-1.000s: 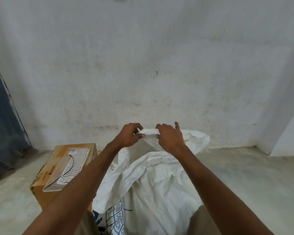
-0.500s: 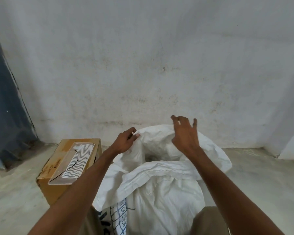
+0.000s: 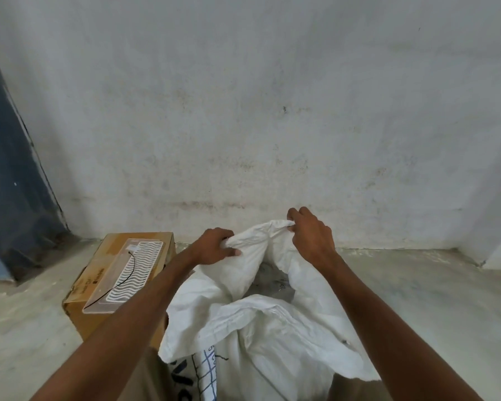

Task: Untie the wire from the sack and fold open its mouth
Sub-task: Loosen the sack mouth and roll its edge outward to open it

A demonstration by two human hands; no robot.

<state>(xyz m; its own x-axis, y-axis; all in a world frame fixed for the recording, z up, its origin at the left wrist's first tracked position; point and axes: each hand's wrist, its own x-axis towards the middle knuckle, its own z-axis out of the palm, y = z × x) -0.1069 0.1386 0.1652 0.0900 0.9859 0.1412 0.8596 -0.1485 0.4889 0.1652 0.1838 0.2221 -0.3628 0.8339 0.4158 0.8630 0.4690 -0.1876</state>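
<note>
Sack (image 3: 272, 328) rim pinched between fingers of left hand (image 3: 214, 247) and right hand (image 3: 311, 235).

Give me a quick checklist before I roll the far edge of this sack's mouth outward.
1. Left hand gripping the far rim of the white woven plastic sack: ok.
2. Right hand pinching the same rim: ok.
3. Mouth open, dark gap between the hands: ok.
4. Near rim already folded outward: ok.
5. No tie wire around the neck: ok as far as visible; the thin black wire lies on the brown cardboard box.
6. Contents safe from spilling: cannot tell.
</note>
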